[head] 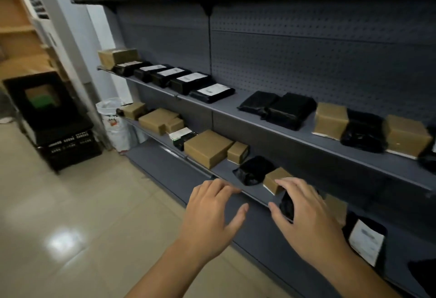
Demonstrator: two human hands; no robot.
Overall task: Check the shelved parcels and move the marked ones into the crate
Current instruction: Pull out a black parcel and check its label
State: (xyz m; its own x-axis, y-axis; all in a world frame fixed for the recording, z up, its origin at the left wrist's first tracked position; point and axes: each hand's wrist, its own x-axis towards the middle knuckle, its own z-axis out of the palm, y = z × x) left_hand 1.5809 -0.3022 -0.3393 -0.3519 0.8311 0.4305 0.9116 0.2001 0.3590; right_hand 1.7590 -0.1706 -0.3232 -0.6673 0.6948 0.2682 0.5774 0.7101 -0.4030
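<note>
Grey shelving (306, 130), five labelled black parcels (213, 93) in a row, left hand (212, 210) spread empty, right hand (304, 215) cupping black parcel (286, 205)

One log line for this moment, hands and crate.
left hand: open, empty | right hand: over black parcel, lower shelf | crate: holds parcels

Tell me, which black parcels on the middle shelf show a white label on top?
The five black parcels in the left row show white labels. The black bags further right show none.
</note>
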